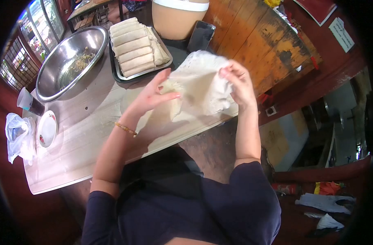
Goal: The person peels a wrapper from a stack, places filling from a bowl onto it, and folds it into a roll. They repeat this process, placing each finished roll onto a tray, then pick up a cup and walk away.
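My right hand (240,83) pinches the right edge of a white, floppy wrapper sheet (198,67), thumb against fingers. The sheet has a ragged rim, and its near right part hangs in folds under the hand. To the left, my left hand (153,94) is open, thumb and fingers spread apart, over a thin pale wrapper (170,107) lying on the table. Beaded bracelet (126,128) on the left wrist. Just beyond the left hand, a metal tray (145,70) carries pale rolls (133,47) laid in rows and stacked.
A large steel bowl (51,87) with some shredded filling (82,61) stands at the left. Near it are a plastic cup (30,102), a small plate (47,128) and a plastic bag (21,136). A phone (201,36) leans by a big tan tub (178,18) behind the tray.
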